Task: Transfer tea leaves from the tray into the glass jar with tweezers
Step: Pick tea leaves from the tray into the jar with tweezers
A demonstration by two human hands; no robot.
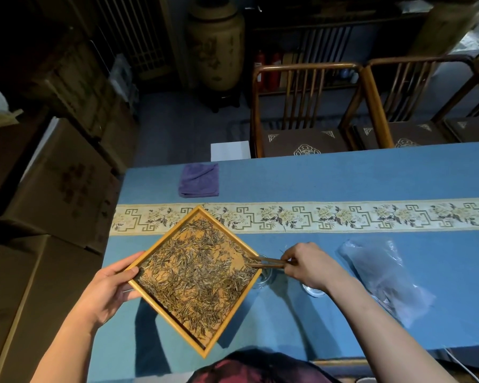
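Observation:
A square wooden tray [177, 230] turned like a diamond is lifted above the blue table, its floor covered with dry tea leaves [194, 275]. My left hand [114, 286] grips its left corner. My right hand [307, 265] holds brown tweezers [263, 263] whose tips reach over the tray's right corner into the leaves. The glass jar [264, 277] stands on the table just under that corner, mostly hidden by the tray and the tweezers.
A glass lid [314, 291] lies under my right wrist. A crumpled clear plastic bag [385, 275] lies at the right. A folded purple cloth [199, 180] sits at the far edge. Wooden chairs [302, 106] stand beyond the table, cardboard boxes [53, 189] to the left.

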